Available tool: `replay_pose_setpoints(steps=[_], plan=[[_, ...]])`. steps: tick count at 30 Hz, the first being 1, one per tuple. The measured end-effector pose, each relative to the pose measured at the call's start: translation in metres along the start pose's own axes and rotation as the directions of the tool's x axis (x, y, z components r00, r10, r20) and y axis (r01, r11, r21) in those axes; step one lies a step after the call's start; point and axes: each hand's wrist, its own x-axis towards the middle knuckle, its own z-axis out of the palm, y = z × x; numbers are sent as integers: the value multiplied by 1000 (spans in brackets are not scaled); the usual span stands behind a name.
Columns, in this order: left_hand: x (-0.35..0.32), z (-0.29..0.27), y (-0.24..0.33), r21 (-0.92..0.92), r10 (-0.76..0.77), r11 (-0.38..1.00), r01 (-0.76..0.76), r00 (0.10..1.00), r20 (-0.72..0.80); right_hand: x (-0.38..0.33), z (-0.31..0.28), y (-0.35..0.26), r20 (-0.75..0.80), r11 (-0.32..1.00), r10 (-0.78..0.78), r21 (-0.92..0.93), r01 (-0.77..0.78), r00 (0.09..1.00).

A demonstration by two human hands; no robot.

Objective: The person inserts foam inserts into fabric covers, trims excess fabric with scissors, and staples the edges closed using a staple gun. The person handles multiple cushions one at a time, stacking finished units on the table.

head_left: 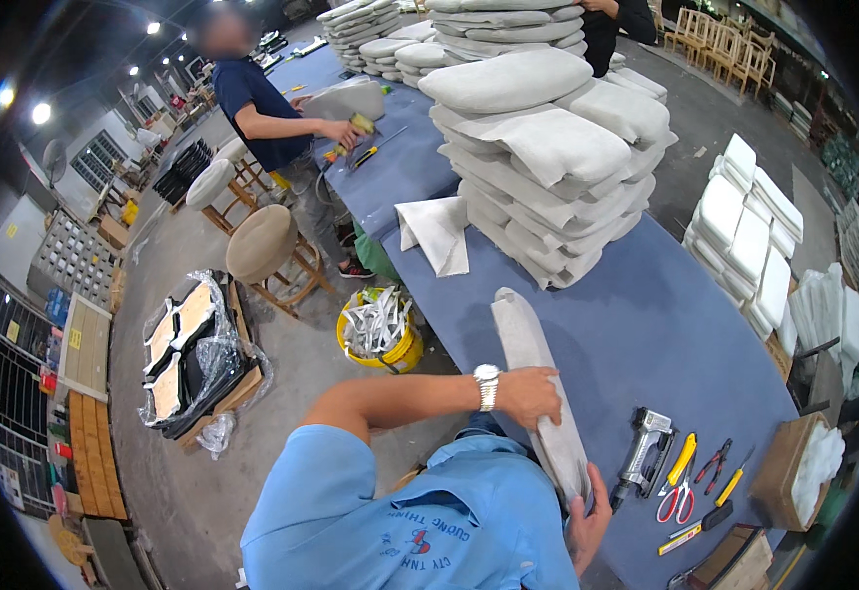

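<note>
- Left hand [531,393]: laid over the upper side of a grey upholstered seat cushion [538,383], fingers curled round its edge; a wristwatch [486,385] sits on the wrist. The grip is closed on the cushion.
- Right hand [587,521]: under the near end of the same cushion, palm against the fabric, fingers wrapped about the lower edge; grip likewise clamped on the cushion.
- Seat cushion: held on edge, tilted, its far end resting on the blue desk [646,324] and its near end raised toward the person's chest.
- Tools on the desk, to the right of the cushion and apart from it: a pneumatic staple gun [644,454], yellow-handled scissors [678,479], red-handled pliers [713,464], a screwdriver [729,485] and a utility knife [693,531].
- Beyond the cushion: a loose piece of grey fabric [436,233] and a tall stack of finished cushions [552,157].
- Surroundings: a yellow bucket [380,329] of offcuts on the floor, round stools [264,246], and a co-worker [272,118] at the far end of the desk.
- Step in hand, as judged: the cushion is being turned or checked along its edge with both hands.
- Any stapling would call for freeing the right hand to take the staple gun while the left steadies the cushion.
</note>
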Motion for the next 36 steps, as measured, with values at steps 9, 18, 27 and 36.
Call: replay_pose_setpoints(steps=[9, 18, 27, 36], plan=[[-16, -28, 26, -33, -295, 955, 294, 955, -34, 55, 15, 66, -498, 962, -259, -54, 269, 828], [53, -8, 68, 9, -158, 986, 164, 965, -208, 161, -40, 91, -449, 958, -60, 224, 177, 891], [100, 12, 68, 122, -66, 986, 112, 942, -329, 159, -30, 78, -513, 981, -3, 166, 103, 858], [106, 0, 53, 64, -46, 996, 66, 960, -275, 118, -44, 53, -300, 972, -220, 15, 235, 928]])
